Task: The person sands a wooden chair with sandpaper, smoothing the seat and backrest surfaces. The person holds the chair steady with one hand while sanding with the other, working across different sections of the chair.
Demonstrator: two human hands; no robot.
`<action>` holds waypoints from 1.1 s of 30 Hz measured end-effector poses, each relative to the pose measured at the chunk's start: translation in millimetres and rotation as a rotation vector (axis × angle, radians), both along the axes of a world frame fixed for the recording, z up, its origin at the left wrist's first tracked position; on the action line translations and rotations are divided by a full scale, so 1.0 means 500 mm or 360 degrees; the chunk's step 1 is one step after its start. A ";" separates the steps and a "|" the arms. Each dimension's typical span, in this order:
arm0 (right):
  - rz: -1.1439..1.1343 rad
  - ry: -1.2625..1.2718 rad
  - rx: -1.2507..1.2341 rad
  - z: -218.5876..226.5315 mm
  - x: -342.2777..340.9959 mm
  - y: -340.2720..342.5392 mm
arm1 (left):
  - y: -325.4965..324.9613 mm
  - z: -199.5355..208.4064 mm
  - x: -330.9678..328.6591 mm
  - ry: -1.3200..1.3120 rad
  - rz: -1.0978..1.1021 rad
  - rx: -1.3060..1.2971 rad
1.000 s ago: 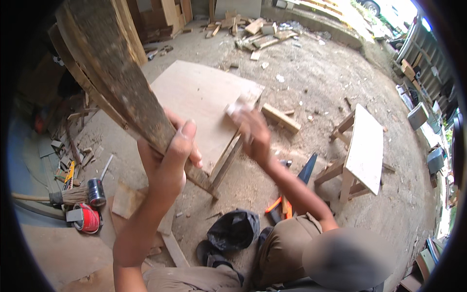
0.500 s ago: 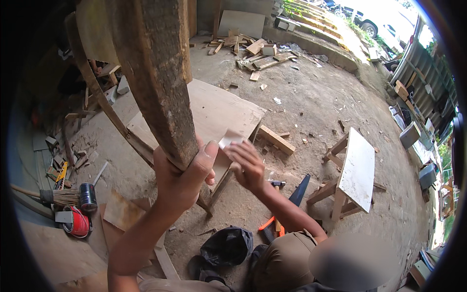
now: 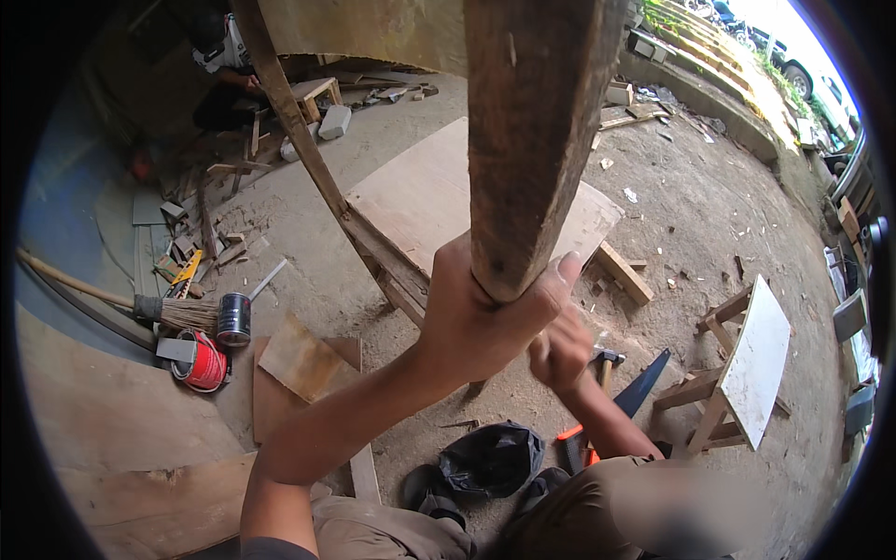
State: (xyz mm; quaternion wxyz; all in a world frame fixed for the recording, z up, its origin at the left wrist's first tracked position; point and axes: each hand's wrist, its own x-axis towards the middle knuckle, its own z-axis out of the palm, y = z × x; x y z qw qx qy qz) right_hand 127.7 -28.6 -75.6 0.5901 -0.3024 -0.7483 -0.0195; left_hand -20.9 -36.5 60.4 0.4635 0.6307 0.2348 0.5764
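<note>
My left hand (image 3: 485, 313) is wrapped round the lower end of a rough, dark brown wooden leg (image 3: 541, 131), which rises close in front of me. Right behind it is my right hand (image 3: 565, 353), its fingers bent and partly covered by the left hand and the leg. The small pale sheet, apparently sandpaper, that it held in the earlier frame is out of sight now. A thin wooden bar (image 3: 303, 140) slants down on the left, with a plywood panel (image 3: 373, 37) above. Beyond my hands lies a light plywood tabletop (image 3: 420, 187).
A small white-topped table (image 3: 751, 364) stands at the right. By my feet are a handsaw (image 3: 642, 383), a hammer (image 3: 607, 364) and a black plastic bag (image 3: 492, 457). A can (image 3: 233, 319), a red bucket (image 3: 199, 364) and a broom (image 3: 177, 311) sit left. Another person (image 3: 224, 84) is far left.
My view has swung left, so the leg appears further right. My right hand has drawn in behind my left hand, and the pale sheet has gone from sight. My left hand keeps its grip.
</note>
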 end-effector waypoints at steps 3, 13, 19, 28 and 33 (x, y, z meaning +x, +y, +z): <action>0.0271 -0.0114 0.0192 -0.013 0.013 0.014 | 0.005 0.002 0.004 -0.0025 -0.0002 0.0080; -0.0203 0.0126 -0.0022 -0.001 0.025 0.058 | 0.009 -0.003 0.005 -0.0111 -0.0034 0.0088; -0.0419 0.0040 0.0104 -0.003 0.091 0.124 | -0.005 0.017 0.016 -0.0127 -0.0010 -0.0082; -0.0131 0.0181 0.0007 -0.002 -0.017 -0.005 | 0.006 -0.007 -0.008 0.0039 -0.0083 -0.0008; -0.0243 0.0041 0.0217 0.015 0.047 0.106 | -0.002 0.012 0.003 -0.0060 -0.0006 -0.0007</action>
